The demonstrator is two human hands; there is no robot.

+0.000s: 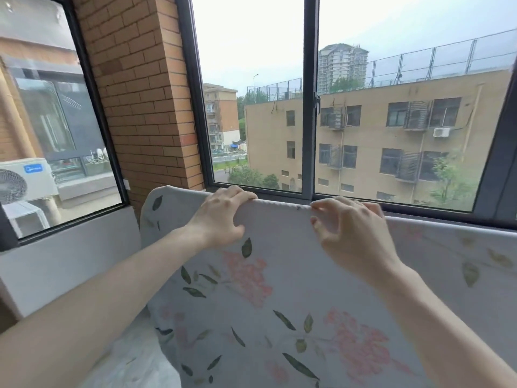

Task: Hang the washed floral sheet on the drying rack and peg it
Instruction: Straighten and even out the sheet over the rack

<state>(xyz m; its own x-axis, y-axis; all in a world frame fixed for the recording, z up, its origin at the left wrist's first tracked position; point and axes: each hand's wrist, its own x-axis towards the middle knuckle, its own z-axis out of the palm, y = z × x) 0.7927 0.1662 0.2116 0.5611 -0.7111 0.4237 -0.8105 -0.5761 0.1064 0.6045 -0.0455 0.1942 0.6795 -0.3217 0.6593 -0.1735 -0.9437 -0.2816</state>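
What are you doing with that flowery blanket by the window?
A person is hanging a washed floral sheet up to dry in front of the window. The sheet is already draped over a bar that the cloth hides. The left hand grips the top fold, fingers curled over it. The right hand sits beside it, fingertips at the same fold, looking like it is straightening it. No pegs show yet.

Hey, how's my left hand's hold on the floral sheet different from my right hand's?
The left hand is draped over the top fold of the white floral cotton sheet, fingers curled over the far side and thumb pressed on the near face. The right hand sits on the near side with fingers bent and spread, fingertips pinching at the fold. The left sits higher on the edge than the right. Both work the same top fold, close together.
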